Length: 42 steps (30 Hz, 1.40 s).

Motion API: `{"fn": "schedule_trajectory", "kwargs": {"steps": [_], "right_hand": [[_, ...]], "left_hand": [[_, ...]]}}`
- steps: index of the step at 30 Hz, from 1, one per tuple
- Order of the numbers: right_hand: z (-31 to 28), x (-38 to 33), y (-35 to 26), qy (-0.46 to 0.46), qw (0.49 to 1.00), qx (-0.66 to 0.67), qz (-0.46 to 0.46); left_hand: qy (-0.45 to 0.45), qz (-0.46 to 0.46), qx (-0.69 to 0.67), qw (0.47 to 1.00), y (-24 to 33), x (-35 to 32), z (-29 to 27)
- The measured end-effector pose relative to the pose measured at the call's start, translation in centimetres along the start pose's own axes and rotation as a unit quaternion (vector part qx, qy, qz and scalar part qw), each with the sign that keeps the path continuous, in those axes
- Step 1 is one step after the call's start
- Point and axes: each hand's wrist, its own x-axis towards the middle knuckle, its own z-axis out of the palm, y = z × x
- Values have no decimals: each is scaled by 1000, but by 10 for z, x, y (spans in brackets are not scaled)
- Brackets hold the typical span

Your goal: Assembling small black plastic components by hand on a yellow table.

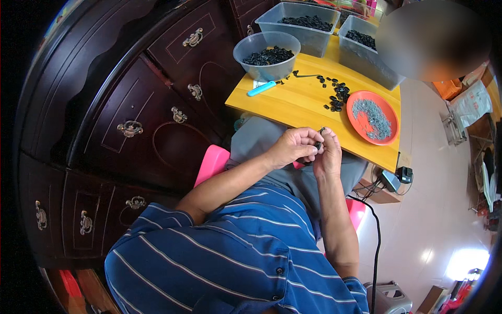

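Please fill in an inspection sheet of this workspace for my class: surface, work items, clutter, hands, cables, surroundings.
Surface: yellow table, with loose black pieces scattered on it.
Work items: orange plate of grey bits; round tub and two rectangular bins holding dark pieces.
Clutter: light-blue stick-like object near the tub.
Hands: left hand and right hand together, pinching small black pieces.
Cables: tangled wires below the table's right side; black cord beside the right forearm.
Surroundings: dark wooden drawers left; grey stool lower right.
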Motion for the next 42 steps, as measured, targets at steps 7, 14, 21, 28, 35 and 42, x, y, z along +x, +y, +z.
{"fn": "schedule_trajectory", "kwargs": {"steps": [7,14,21,28,35,42], "right_hand": [[7,-5,-2,-18,998,-50,-30],[12,-7,0,-14,982,-172,-82],[12,-10,6,-53,968,-223,-101],[12,-11,7,-59,961,-248,-103],[11,-11,8,-61,961,-250,-105],[12,-11,7,-61,961,-248,-105]], "left_hand": [[-3,0,-65,998,9,-2,-6],[88,102,133,982,30,-3,-22],[118,126,188,967,24,-1,-26],[112,149,212,959,18,2,-29],[112,146,221,958,19,2,-28],[104,139,219,960,20,2,-28]]}}
